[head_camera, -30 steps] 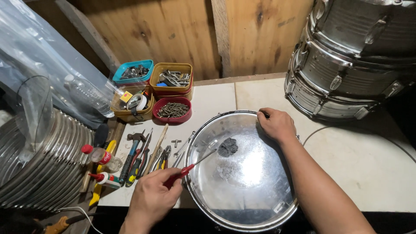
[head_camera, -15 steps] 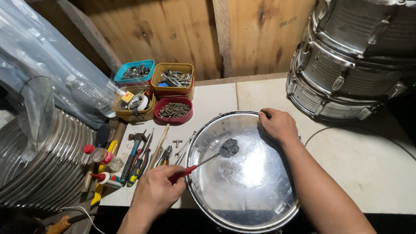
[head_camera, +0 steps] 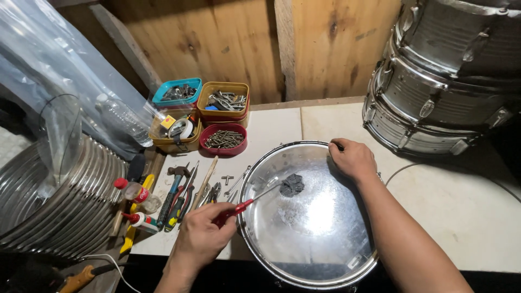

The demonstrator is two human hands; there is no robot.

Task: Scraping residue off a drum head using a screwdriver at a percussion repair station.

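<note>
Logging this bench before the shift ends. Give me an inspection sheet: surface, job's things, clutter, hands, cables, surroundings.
Surface: pale tiled bench top, bare at the right.
Job's things: shiny drum lying flat, a dark patch on its head; red-handled tool with its tip at the patch.
Clutter: hand tools in a row left of the drum; four small tubs of screws and parts; glue bottles.
Hands: left hand grips the red-handled tool; right hand holds the drum's far rim.
Cables: white cable at lower left; thin wire right of the drum.
Surroundings: wooden wall, stacked metal drums, metal hoops, plastic sheet.
</note>
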